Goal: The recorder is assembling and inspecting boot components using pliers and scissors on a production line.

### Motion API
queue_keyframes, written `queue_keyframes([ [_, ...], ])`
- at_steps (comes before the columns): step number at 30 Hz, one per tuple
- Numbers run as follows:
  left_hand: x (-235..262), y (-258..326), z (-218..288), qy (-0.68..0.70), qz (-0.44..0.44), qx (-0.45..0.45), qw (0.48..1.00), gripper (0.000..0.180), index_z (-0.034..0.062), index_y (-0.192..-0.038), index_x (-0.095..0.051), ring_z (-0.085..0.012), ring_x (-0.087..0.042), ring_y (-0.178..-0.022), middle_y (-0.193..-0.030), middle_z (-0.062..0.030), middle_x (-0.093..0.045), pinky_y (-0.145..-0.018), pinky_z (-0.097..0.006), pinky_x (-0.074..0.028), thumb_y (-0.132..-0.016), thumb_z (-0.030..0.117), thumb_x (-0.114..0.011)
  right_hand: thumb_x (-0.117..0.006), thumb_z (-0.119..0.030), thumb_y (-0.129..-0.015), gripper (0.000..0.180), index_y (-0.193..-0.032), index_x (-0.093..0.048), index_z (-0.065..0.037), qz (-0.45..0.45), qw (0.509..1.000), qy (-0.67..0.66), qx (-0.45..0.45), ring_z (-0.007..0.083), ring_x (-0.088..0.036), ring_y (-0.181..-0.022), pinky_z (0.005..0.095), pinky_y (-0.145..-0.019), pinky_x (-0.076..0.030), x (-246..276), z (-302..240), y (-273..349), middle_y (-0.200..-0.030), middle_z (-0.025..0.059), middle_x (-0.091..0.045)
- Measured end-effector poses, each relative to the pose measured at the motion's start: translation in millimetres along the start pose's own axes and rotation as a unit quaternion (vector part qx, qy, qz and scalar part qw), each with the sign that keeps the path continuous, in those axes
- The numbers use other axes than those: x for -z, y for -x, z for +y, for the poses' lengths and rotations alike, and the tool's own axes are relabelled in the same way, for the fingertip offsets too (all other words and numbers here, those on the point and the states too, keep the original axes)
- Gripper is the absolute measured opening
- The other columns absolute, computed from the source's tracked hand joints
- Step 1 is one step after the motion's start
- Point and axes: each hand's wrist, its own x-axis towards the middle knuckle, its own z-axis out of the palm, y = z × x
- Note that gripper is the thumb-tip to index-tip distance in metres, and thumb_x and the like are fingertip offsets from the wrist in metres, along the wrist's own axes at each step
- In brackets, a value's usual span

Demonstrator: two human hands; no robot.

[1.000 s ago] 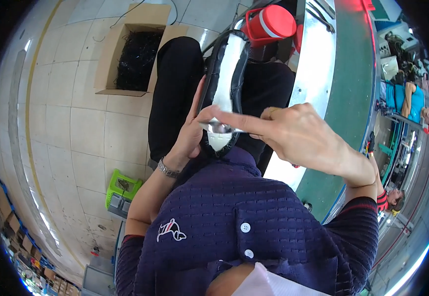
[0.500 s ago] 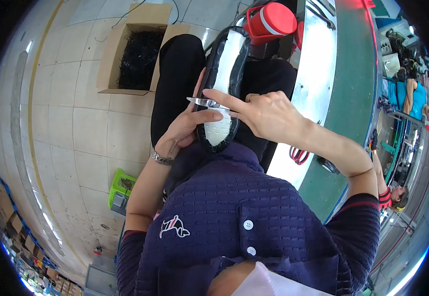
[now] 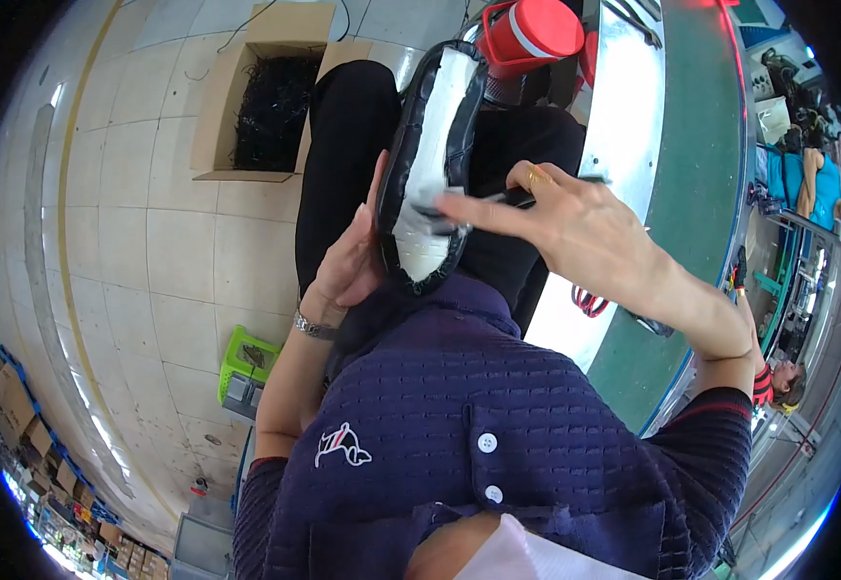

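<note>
A black shoe (image 3: pixel 403 159) lies bottom up across my lap, its toe and heel in line with my thighs. A white insole shows down the middle of it, with black upper edges folded round. My left hand (image 3: pixel 348 261) steadies the shoe from its left side, some fingers hidden behind it. In my right hand (image 3: pixel 575 213) is a dark-handled metal tool (image 3: pixel 430 215), its head over the white insole near the shoe's near end. Motion smears that head, so its exact kind cannot be made out.
An open cardboard box (image 3: pixel 210 126) of black scraps stands on the floor at left, a green plastic stool (image 3: pixel 237 358) nearer. A red bucket (image 3: pixel 546 29) is beyond my knees. A metal ledge (image 3: pixel 623 126) and green bench (image 3: pixel 696 145) run along my right. Other people sit at far right.
My left thumb has come off the white insole to the shoe's side. My right hand has shifted right, and the tool's dark handle now shows in it.
</note>
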Motion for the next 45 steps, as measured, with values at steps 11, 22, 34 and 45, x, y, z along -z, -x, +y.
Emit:
queue_keyframes([
  [11,-32,-7,-4,-0.198,0.093,-0.076,0.973,0.068,0.0142,-0.155,-0.012,-0.0208,-0.036,-0.136,-0.155,-0.0093,-0.026,-0.112,-0.035,-0.031,-0.101,0.036,-0.047,-0.057,0.000,-0.075,0.083,-0.145,-0.038,-0.039,0.076,0.991,0.079,0.073,0.0198,-0.058,-0.062,0.0293,-0.047,-0.051,-22,-14,0,-0.082,0.0126,-0.054],
  [22,-17,2,-11,-0.283,0.147,0.064,0.946,0.113,0.0162,-0.155,0.004,-0.0185,-0.045,-0.126,-0.141,-0.0090,-0.039,-0.103,-0.034,-0.042,-0.077,0.001,-0.077,-0.052,-0.005,-0.084,0.077,-0.151,-0.028,-0.033,-0.005,0.999,0.034,0.042,0.0155,-0.061,-0.049,0.0240,-0.037,-0.044,-26,-18,-26,-0.074,0.0099,-0.064],
  [34,30,32,-36,-0.181,0.132,0.070,0.972,0.049,-0.0014,-0.121,-0.050,-0.0167,-0.064,-0.096,-0.110,-0.0098,-0.063,-0.089,-0.032,-0.054,-0.080,0.000,-0.075,-0.048,-0.010,-0.091,0.066,-0.151,-0.026,-0.028,0.007,0.995,0.017,0.095,0.0136,-0.057,-0.045,0.0263,-0.040,-0.048,-29,-36,0,-0.064,0.0094,-0.061],
  [45,-46,8,-13,-0.352,0.196,0.104,0.909,0.030,-0.0023,-0.107,-0.064,-0.0157,-0.066,-0.092,-0.100,-0.0088,-0.069,-0.084,-0.027,-0.054,-0.080,0.002,-0.076,-0.048,-0.012,-0.094,0.065,-0.150,-0.027,-0.035,0.129,0.972,-0.031,0.195,0.0163,-0.060,-0.048,0.0271,-0.043,-0.048,-48,-31,12,-0.070,0.0154,-0.060],
])
